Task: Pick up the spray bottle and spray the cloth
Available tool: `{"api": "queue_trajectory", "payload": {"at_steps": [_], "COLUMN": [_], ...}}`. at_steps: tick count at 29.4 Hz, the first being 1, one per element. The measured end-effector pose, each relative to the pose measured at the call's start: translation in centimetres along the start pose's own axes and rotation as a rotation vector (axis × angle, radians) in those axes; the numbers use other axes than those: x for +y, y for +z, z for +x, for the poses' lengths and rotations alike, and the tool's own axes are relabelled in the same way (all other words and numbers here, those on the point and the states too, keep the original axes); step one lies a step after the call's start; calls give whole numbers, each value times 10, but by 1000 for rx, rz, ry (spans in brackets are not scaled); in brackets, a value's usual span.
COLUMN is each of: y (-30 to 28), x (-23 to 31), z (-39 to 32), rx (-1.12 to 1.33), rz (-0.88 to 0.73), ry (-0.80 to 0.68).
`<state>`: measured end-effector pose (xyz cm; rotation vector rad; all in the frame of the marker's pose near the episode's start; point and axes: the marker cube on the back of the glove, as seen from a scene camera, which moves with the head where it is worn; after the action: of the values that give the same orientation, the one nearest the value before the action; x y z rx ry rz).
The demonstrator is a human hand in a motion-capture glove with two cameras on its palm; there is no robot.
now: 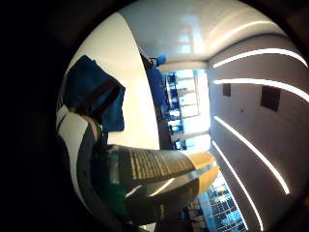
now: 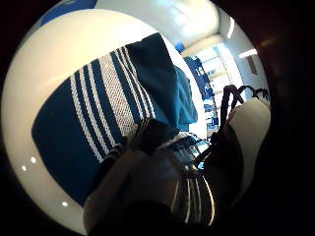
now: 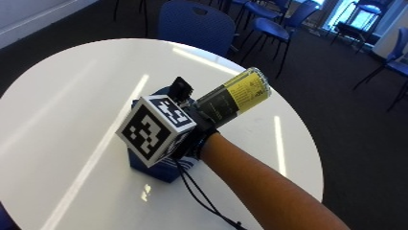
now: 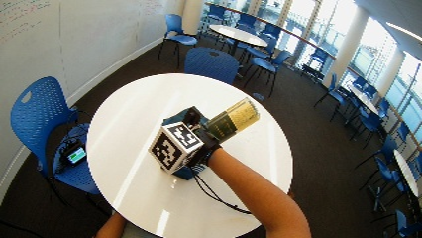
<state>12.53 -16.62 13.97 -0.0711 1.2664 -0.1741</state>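
Hands point(image 3: 201, 132) grip bottle point(image 3: 232, 96) over table point(image 3: 76, 96).

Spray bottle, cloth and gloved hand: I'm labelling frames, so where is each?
spray bottle point(image 3: 237, 93), outside view, yellow label.
cloth point(image 2: 74, 132), thumb side palm view, plain blue part.
right hand point(image 3: 199, 135), outside view, glove's back.

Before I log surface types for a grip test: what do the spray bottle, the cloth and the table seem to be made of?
Spray bottle: looks like glossy clear plastic, light streaks on its wall, with a printed yellow and dark label. Cloth: woven fabric, matte, dark blue with white stripes whose weave shows. Table: smooth white top, probably laminate, mirroring the ceiling lights; the core cannot be told. The right hand holds the bottle.
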Motion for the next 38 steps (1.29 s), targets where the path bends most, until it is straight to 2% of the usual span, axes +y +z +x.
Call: {"api": "queue_trajectory", "payload": {"at_steps": [20,29,38], "y": [-36,-39,-26], "x": [-15,-14,-14], "z": [36,48,74], "rx": [-284,-589,-1198], "rz": [102,58,-4], "ry": [168,309,581]}}
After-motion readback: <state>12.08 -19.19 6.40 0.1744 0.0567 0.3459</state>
